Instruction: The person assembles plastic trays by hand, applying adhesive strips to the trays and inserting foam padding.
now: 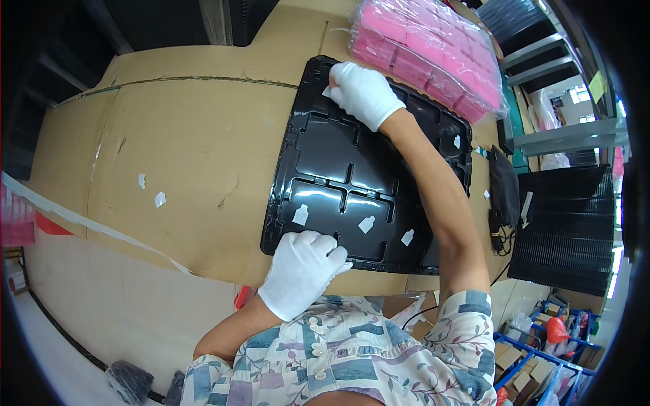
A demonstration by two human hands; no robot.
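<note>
A black moulded plastic tray (325,145) with shallow compartments lies in front of me. My right hand (365,95), in a white glove, reaches to its far left corner with fingers pinched at a small white cut-out piece (327,92). My left hand (301,274), also gloved in white, rests at the tray's near edge with fingers curled; what they hold, if anything, is hidden. Small bottle-shaped white pieces lie in the near part of the tray: one at left (300,214), one in the middle (366,224), one at right (407,237). Another white piece (457,141) lies far right.
Brown cardboard (183,142) covers the table, with two white scraps (160,199) left of the tray. Pink blocks wrapped in clear plastic (426,54) stand beyond the tray. A black pouch (503,183) and a black ribbed panel (565,223) are at right. Dark crates stand at far left.
</note>
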